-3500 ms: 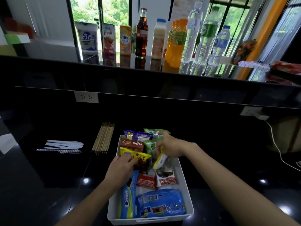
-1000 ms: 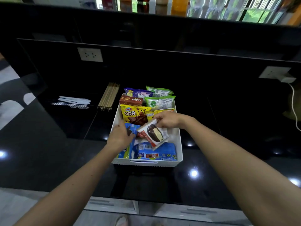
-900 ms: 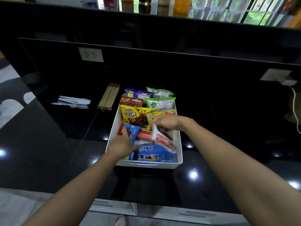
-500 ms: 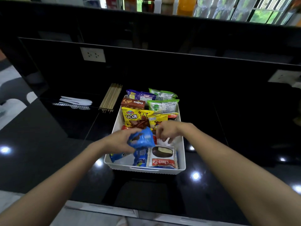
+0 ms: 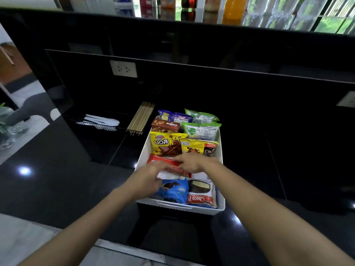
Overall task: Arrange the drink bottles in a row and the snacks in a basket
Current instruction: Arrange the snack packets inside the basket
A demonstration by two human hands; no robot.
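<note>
Snack basket (image 5: 221,207) near the front edge of the worktop (image 5: 57,169). We see the red packet (image 5: 169,167) lying across the basket's middle, long axis running from the left wall toward the right. Our right hand (image 5: 192,162) pinches its right end; our left hand (image 5: 148,177), fingers loosely curled, rests on its left part, equally near. Bottles (image 5: 232,6) stand along the far ledge.
</note>
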